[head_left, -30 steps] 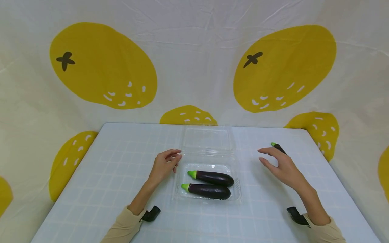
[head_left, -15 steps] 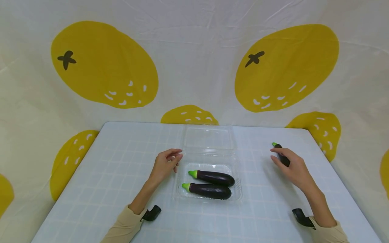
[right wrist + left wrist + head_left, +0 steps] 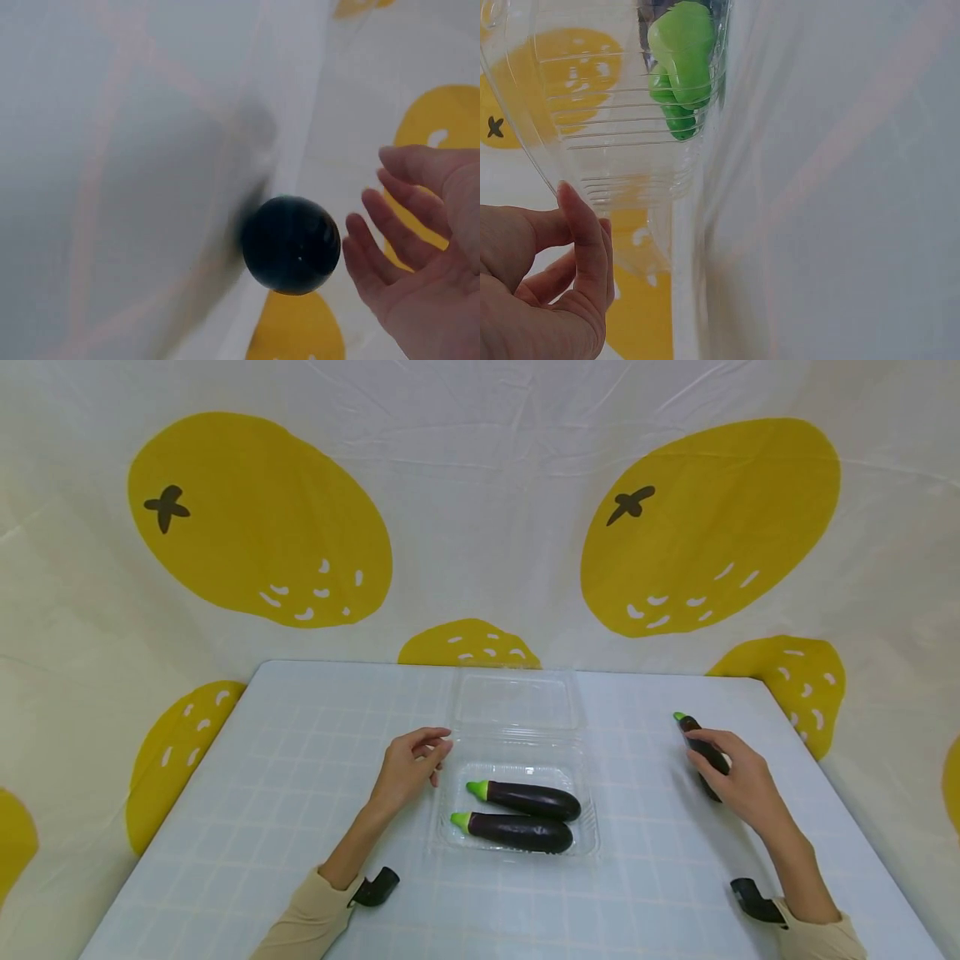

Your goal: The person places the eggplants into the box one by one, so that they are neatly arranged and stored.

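Observation:
A clear hinged plastic container (image 3: pixel 517 758) lies with its lid folded back. Two eggplants, an upper one (image 3: pixel 528 799) and a lower one (image 3: pixel 517 832), lie side by side in it, green stems leftward. By the container's left edge is my left hand (image 3: pixel 405 768), fingers loosely bent and holding nothing. In the left wrist view its fingertips come close to the clear rim; whether they touch it I cannot tell. My right hand (image 3: pixel 738 777) hovers over a third eggplant (image 3: pixel 701 743) on the table, partly hiding it. The right wrist view shows that eggplant's round dark end (image 3: pixel 292 245) apart from the spread fingers.
The table (image 3: pixel 315 710) has a pale checked cover. Behind it hangs a white cloth (image 3: pixel 480 527) printed with large yellow fruit. A black wrist camera (image 3: pixel 375 887) sits at the left sleeve and another (image 3: pixel 756 902) at the right sleeve.
My right hand has moved right and slightly down, over the third eggplant, uncovering more of its stem end. The left hand and the container stay nearly where they were.

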### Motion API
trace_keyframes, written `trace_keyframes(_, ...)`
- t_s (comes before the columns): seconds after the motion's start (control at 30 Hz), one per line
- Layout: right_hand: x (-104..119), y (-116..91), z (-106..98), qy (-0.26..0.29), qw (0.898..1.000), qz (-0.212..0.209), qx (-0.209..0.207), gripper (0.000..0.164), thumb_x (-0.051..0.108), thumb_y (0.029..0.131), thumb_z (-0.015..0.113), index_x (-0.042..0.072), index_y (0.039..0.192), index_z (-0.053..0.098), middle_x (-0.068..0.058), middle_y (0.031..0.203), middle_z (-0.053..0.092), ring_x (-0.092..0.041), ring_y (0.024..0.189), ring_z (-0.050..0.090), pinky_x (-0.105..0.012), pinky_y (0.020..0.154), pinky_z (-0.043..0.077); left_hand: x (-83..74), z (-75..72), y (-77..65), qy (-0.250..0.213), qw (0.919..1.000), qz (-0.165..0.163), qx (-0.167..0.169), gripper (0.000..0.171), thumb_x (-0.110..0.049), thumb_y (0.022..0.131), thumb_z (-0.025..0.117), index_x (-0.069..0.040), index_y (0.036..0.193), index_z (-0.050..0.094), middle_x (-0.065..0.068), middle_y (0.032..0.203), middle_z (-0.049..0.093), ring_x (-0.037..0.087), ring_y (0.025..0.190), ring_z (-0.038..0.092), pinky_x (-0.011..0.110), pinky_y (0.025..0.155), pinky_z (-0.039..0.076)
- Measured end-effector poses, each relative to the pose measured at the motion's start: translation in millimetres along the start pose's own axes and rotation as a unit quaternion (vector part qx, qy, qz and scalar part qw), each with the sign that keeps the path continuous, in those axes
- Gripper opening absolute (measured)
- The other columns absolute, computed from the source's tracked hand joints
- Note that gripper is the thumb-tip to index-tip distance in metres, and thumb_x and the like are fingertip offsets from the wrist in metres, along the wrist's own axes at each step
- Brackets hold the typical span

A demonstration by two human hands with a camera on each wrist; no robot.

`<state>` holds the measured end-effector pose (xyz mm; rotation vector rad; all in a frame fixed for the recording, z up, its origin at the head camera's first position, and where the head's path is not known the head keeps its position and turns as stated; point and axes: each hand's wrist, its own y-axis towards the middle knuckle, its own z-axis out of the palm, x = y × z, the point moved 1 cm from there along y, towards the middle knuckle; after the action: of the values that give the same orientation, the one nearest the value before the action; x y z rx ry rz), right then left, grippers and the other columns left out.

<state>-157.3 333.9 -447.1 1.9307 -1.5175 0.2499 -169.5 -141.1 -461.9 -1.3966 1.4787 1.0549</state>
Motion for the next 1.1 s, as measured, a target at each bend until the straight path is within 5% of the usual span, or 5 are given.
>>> trace_keyframes(0.1,-3,-2,-1,-0.009,1.000,0.004,0.007,0.035,0.000,0.093,0.074,-0.001,0.126,0.064,-0.026,0.127,0.060,-0.045,0.117,0.055,-0.002,0.100,0.028,-2.1,0.6,0.0,0.004,1.0000,-0.002,-0.003,0.029,-0.005,0.099,0.068,0.009,0.124,0.066,0.024,0.101,0.067,0.018,0.051,0.054,0.029,0.052,0.052)
trace_keyframes(0.2,-6,-3,-2,-0.013,1.000,0.012,0.015,0.036,0.001,0.094,0.073,-0.001,0.128,0.063,-0.028,0.130,0.058,-0.047,0.119,0.053,-0.032,0.113,0.041,-0.5,0.0,-0.4,-0.002,1.0000,-0.001,0.000,0.030,-0.008,0.099,0.070,0.007,0.124,0.068,0.022,0.101,0.068,0.018,0.051,0.055,0.028,0.052,0.052)
trace_keyframes(0.33,-9,-5,-3,-0.012,0.999,0.022,0.029,0.037,0.003,0.096,0.071,-0.003,0.131,0.060,-0.031,0.133,0.054,-0.049,0.121,0.049,-0.066,0.099,0.039,0.4,-1.5,-1.5,-0.013,0.9999,0.004,0.005,0.030,-0.015,0.098,0.072,0.001,0.124,0.070,0.017,0.101,0.070,0.016,0.052,0.056,0.026,0.052,0.052)
trace_keyframes(0.83,-19,-10,-3,-0.011,0.997,0.048,0.056,0.052,-0.001,0.096,0.069,-0.011,0.141,0.046,-0.037,0.136,0.046,-0.054,0.120,0.046,-0.072,0.094,0.041,1.3,-1.6,-0.4,-0.014,0.9998,0.007,0.009,0.029,-0.013,0.098,0.072,0.002,0.123,0.071,0.018,0.098,0.069,0.016,0.052,0.057,0.028,0.052,0.053)
trace_keyframes(1.1,-18,-11,-2,-0.015,0.994,0.086,0.072,0.055,0.002,0.098,0.067,-0.012,0.144,0.041,-0.038,0.138,0.043,-0.054,0.119,0.045,-0.070,0.095,0.043,-11.6,-1.8,-4.8,-0.009,0.9999,0.008,0.001,0.027,-0.004,0.098,0.069,0.009,0.123,0.068,0.028,0.099,0.068,0.016,0.052,0.056,0.040,0.053,0.057)
